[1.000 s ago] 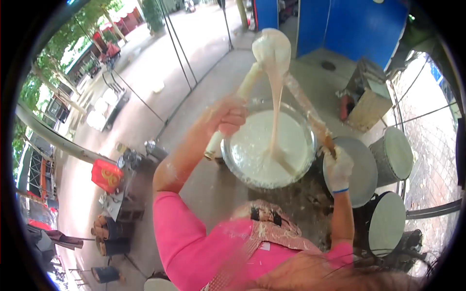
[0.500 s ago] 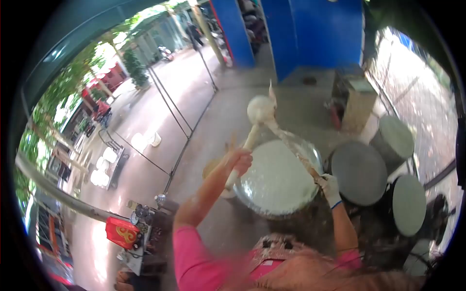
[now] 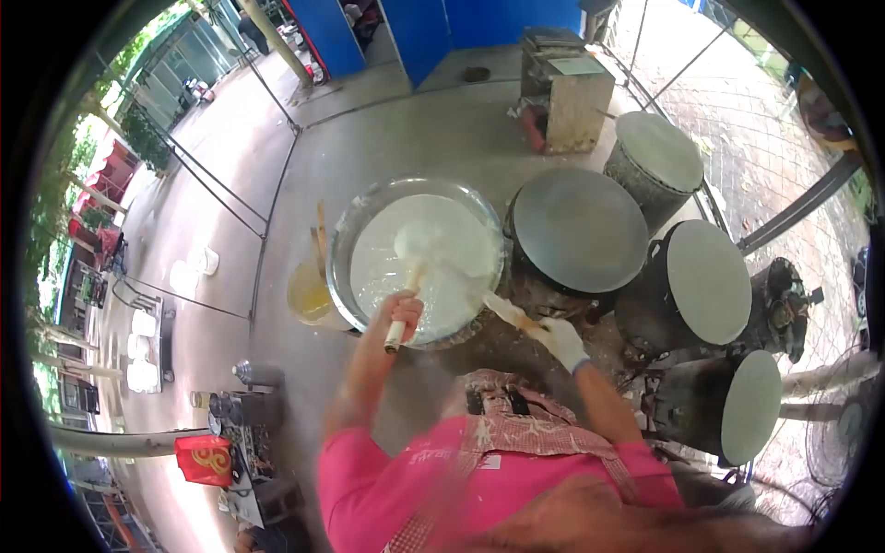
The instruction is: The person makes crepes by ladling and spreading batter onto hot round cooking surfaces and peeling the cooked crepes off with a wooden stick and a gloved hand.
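Observation:
A wide metal basin (image 3: 343,241) holds thick white batter (image 3: 461,226). My bare left hand (image 3: 403,313) is wrapped round the pale handle of a ladle (image 3: 395,334); its round, white-coated head lies at the batter's surface, partly blurred. On the right, my gloved right hand (image 3: 560,341) grips a long wooden stick (image 3: 509,311) smeared with white. The stick slants over the basin's near right rim, and its far end is blurred against the batter. Both hands are closed, near the basin's front side.
A large round griddle (image 3: 581,230) stands right of the basin. Several pots with pale round tops, including a near one (image 3: 751,405), curve along the right. A bucket with yellow liquid (image 3: 309,293) sits left. Behind are a worn cabinet (image 3: 576,101) and blue panels (image 3: 489,23).
Ladle and stick have come down from above the basin's far side to the batter. My view has tilted and shifted, so the basin now appears further left and higher.

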`<control>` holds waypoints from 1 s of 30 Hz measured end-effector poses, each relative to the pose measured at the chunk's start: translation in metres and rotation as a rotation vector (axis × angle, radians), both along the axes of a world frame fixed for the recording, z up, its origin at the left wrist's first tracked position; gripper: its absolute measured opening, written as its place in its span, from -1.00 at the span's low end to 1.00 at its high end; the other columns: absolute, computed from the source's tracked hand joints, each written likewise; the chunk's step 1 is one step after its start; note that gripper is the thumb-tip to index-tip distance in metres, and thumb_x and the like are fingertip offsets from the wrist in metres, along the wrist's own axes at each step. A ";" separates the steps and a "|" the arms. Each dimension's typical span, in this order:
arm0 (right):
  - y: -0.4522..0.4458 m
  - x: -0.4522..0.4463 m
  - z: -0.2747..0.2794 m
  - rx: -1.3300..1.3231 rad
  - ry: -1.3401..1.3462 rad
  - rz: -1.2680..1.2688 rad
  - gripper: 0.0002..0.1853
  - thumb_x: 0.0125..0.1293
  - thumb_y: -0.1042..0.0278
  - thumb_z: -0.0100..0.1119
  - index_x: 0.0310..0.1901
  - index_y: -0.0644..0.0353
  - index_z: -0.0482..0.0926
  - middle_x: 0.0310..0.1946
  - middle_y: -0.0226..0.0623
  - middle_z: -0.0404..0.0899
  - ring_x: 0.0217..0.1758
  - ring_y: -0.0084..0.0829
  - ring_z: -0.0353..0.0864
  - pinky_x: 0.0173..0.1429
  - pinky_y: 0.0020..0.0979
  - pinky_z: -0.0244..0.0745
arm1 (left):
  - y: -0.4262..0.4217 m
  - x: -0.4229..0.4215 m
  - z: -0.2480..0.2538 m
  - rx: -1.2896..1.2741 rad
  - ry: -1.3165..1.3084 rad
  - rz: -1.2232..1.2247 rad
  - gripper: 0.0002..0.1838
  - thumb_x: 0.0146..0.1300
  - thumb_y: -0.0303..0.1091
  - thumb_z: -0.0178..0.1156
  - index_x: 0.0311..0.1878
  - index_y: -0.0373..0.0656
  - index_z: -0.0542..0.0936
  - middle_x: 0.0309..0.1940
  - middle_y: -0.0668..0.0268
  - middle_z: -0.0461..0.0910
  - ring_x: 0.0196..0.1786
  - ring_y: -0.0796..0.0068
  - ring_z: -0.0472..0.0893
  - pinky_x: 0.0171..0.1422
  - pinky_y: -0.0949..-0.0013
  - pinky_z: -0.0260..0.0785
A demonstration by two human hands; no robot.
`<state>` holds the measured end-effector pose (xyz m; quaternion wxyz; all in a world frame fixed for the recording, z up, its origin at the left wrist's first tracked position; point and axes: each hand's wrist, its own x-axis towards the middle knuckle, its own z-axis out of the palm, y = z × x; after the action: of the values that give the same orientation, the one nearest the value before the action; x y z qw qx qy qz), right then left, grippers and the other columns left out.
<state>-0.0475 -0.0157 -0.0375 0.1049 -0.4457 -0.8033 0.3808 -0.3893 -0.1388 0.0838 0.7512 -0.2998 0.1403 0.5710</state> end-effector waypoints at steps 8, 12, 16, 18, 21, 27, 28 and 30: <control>-0.010 0.182 0.037 0.233 -0.336 -0.351 -0.57 0.11 -0.12 0.23 -0.37 0.17 0.62 -0.46 -0.08 0.62 -0.36 -0.01 0.62 -0.24 -0.11 0.49 | 0.082 0.089 -0.013 0.216 -0.147 -0.148 -0.84 0.40 -0.38 -0.16 -0.28 -0.27 0.29 -0.65 0.41 0.21 -0.72 0.64 0.20 -0.75 0.55 0.11; 0.008 0.200 0.047 0.168 -0.166 -0.727 -0.63 0.13 0.03 0.25 -0.24 0.20 0.63 -0.38 -0.02 0.64 -0.28 -0.06 0.64 -0.20 -0.18 0.49 | 0.167 0.104 0.003 0.264 0.544 -0.484 -0.84 0.34 -0.41 -0.02 -0.38 -0.09 0.26 -0.71 0.46 0.16 -0.76 0.68 0.16 -0.78 0.55 -0.03; 0.023 0.168 0.074 0.354 0.107 -0.738 -0.65 0.15 0.15 0.27 -0.12 0.22 0.61 -0.30 0.02 0.63 -0.21 -0.09 0.65 -0.14 -0.22 0.49 | 0.245 0.148 -0.006 0.320 1.407 -0.585 -0.73 0.26 -0.43 0.02 0.02 -0.08 0.31 -0.70 0.41 0.21 -0.79 0.60 0.20 -0.77 0.47 0.00; 0.035 0.147 0.061 0.485 0.007 -0.607 -0.69 0.18 0.13 0.23 -0.11 0.08 0.60 -0.30 0.00 0.62 -0.21 -0.01 0.61 -0.11 -0.15 0.49 | 0.283 0.173 -0.046 0.330 1.465 -0.598 -0.45 0.23 -0.43 0.01 0.31 0.02 0.21 -0.69 0.39 0.23 -0.80 0.54 0.21 -0.77 0.42 0.02; 0.058 0.127 0.032 0.344 -0.266 -0.648 -0.73 0.21 0.11 0.16 -0.11 0.01 0.62 -0.32 -0.04 0.62 -0.23 0.01 0.59 -0.13 -0.12 0.48 | 0.323 0.198 -0.121 0.498 1.692 -0.648 -0.27 0.20 -0.44 0.01 0.44 0.22 0.07 -0.63 0.29 0.40 -0.69 0.41 0.41 -0.65 0.29 0.26; 0.084 0.179 0.018 -0.237 0.723 -0.996 -0.71 0.13 0.56 0.20 -0.09 0.43 0.61 -0.37 -0.31 0.67 -0.35 -0.55 0.60 -0.21 -0.50 0.48 | 0.328 0.175 -0.126 0.498 2.695 -0.724 -0.25 0.15 -0.43 -0.02 0.46 0.14 0.08 -0.10 0.00 0.58 -0.18 0.00 0.59 -0.06 0.15 0.42; 0.088 0.155 0.021 -0.158 0.920 -1.086 -0.74 0.12 0.60 0.21 -0.12 0.46 0.61 -0.31 -0.29 0.65 -0.31 -0.49 0.60 -0.18 -0.47 0.50 | 0.333 0.173 -0.141 0.554 2.716 -0.634 -0.26 0.16 -0.43 -0.02 0.46 0.12 0.08 -0.05 -0.02 0.56 -0.20 -0.02 0.58 -0.07 0.15 0.42; 0.116 0.117 -0.027 -0.021 0.908 -0.988 -0.72 0.15 0.44 0.23 -0.09 0.32 0.64 -0.35 -0.19 0.68 -0.34 -0.36 0.66 -0.21 -0.41 0.51 | 0.338 0.168 -0.166 0.662 2.756 -0.472 -0.27 0.17 -0.44 -0.03 0.46 0.08 0.10 0.04 -0.04 0.50 -0.24 -0.07 0.56 -0.09 0.13 0.42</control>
<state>0.0697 0.1002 -0.0647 0.5902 -0.5575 -0.3773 0.4455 -0.2209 0.1994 -0.0819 0.1286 0.6971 0.6512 0.2710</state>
